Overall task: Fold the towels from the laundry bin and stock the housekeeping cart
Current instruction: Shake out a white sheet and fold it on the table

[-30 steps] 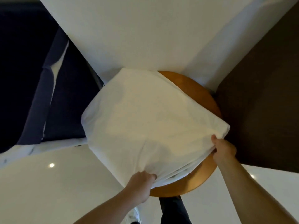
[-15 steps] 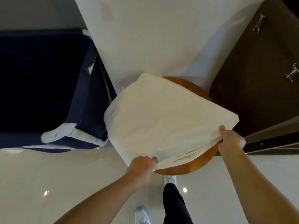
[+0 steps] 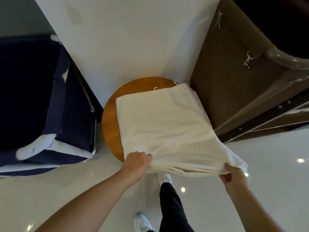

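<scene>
Your left hand (image 3: 138, 162) and right hand (image 3: 234, 177), fingers pinching the folded towel's (image 3: 163, 124) near corners, over the round table (image 3: 110, 121).

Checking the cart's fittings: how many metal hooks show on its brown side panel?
3: one hook near the panel's top, one hook lower down beside the grey handle, one hook just under it. More may sit out of frame.

The folded white towel (image 3: 163, 124) has been pulled toward the person, so its near edge now hangs past the rim of the round wooden table (image 3: 110, 121). More of the table's far side is uncovered, and both hands, left hand (image 3: 136, 162) and right hand (image 3: 234, 177), have drawn back with that edge. The brown housekeeping cart (image 3: 234, 81) now shows more fully at the right.
</scene>
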